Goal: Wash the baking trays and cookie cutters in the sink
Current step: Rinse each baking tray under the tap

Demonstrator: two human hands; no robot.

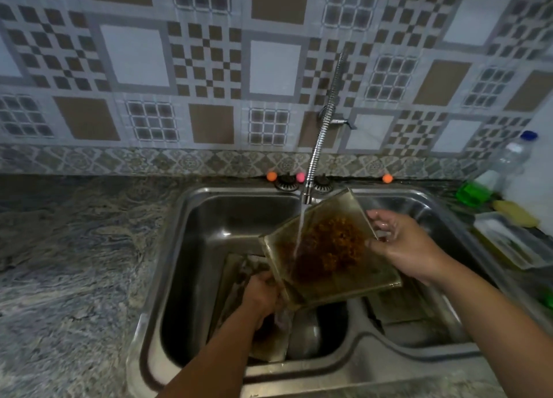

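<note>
One tray point(330, 257), tilted under the tap point(308, 192), is gripped by my left hand point(261, 293) at its lower corner and my right hand point(401, 242) at its far edge; brown residue remains. More trays point(236, 281) wait below my grip, seemingly unwashed.

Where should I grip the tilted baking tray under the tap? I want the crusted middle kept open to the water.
Grip the baking tray by its raised rims at opposite edges, coming from the sides, as the left hand and right hand do. Its shallow, tilted shape leaves the center free for the tap stream.
</note>
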